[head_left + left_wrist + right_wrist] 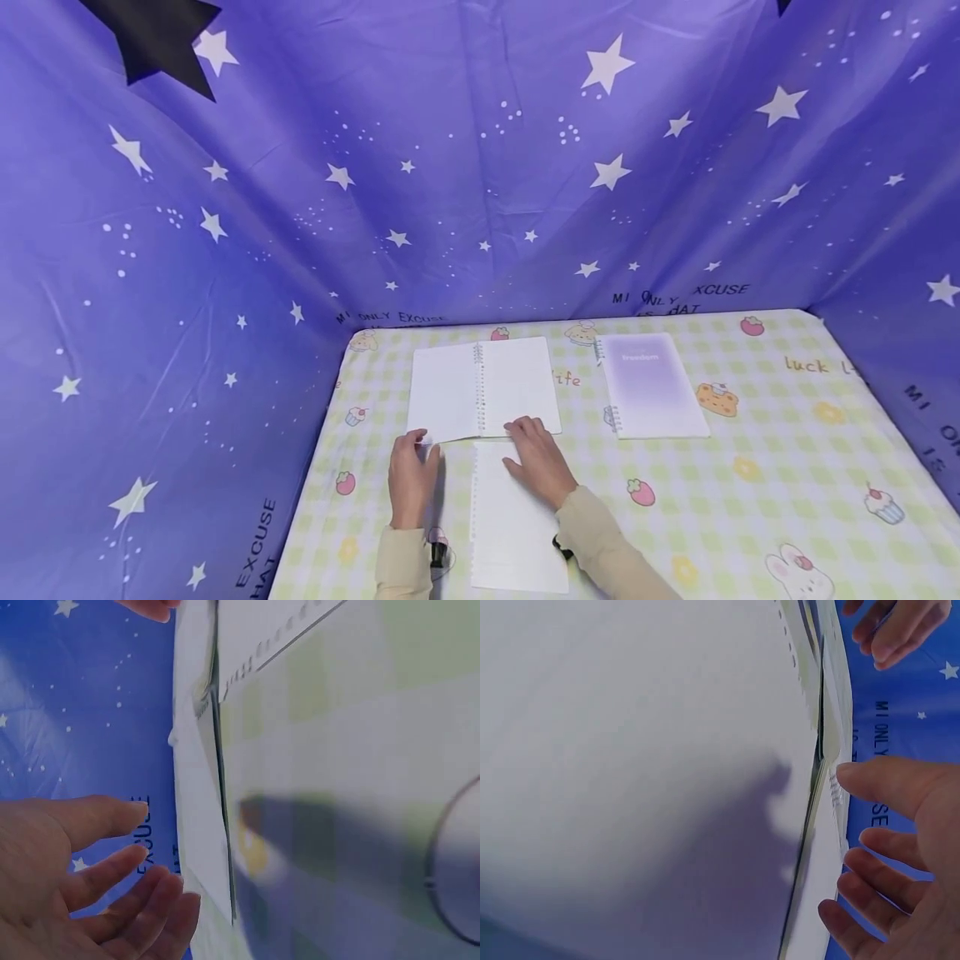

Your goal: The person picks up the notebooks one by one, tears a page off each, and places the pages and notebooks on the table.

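A spiral notebook [446,392] lies spread open at blank white pages on the checked tablecloth. Just below it is a loose white sheet [517,517] with a row of punched holes down its left side. My left hand [408,483] is at the notebook's lower left corner, its fingers loosely bent and apart from the page in the left wrist view. Over the lower edge of the right page hovers my right hand [542,462]. Its fingers [874,904] are spread with nothing between them in the right wrist view, where its shadow falls across the sheet.
To the right lies a closed purple spiral notebook [652,392] marked "freedom". The tablecloth [750,517] has printed cakes, strawberries and flowers. Purple cloth [480,167] with stars hangs behind the table and along both sides.
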`<action>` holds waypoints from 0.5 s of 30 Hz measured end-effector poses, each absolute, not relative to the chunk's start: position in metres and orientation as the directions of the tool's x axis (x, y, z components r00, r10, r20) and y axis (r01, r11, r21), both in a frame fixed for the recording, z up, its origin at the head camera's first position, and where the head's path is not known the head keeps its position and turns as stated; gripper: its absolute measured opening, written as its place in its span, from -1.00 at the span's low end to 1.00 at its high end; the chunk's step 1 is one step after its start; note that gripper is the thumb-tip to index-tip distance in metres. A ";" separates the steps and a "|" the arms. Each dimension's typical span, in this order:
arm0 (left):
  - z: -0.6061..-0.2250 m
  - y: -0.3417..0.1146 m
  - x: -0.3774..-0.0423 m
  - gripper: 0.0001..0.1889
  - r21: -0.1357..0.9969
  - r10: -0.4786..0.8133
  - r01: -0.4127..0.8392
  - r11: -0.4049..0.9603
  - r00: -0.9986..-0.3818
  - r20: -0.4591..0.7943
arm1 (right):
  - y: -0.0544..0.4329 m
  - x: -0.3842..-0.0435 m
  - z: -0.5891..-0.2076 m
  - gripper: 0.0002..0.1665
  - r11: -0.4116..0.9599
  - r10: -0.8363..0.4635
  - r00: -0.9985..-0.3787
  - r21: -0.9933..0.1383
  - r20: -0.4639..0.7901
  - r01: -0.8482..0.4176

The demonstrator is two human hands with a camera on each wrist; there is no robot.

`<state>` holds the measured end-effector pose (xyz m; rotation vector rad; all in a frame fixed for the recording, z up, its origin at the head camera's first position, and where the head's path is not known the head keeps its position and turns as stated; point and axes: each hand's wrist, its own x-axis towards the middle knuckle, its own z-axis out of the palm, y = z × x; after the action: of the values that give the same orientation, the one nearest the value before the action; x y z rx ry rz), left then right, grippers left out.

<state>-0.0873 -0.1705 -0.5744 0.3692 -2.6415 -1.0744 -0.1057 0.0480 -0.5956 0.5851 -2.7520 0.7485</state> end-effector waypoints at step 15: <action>-0.578 -0.184 -0.119 -0.48 0.737 -0.388 -0.192 0.648 -0.916 0.104 | 0.020 -0.125 -0.592 -0.42 0.787 -0.346 -0.895 -0.432 0.280 -0.440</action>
<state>-0.1187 -0.1844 -0.5777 0.4694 -2.6163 -1.1262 -0.1249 0.0198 -0.5923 0.6201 -2.7916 0.7430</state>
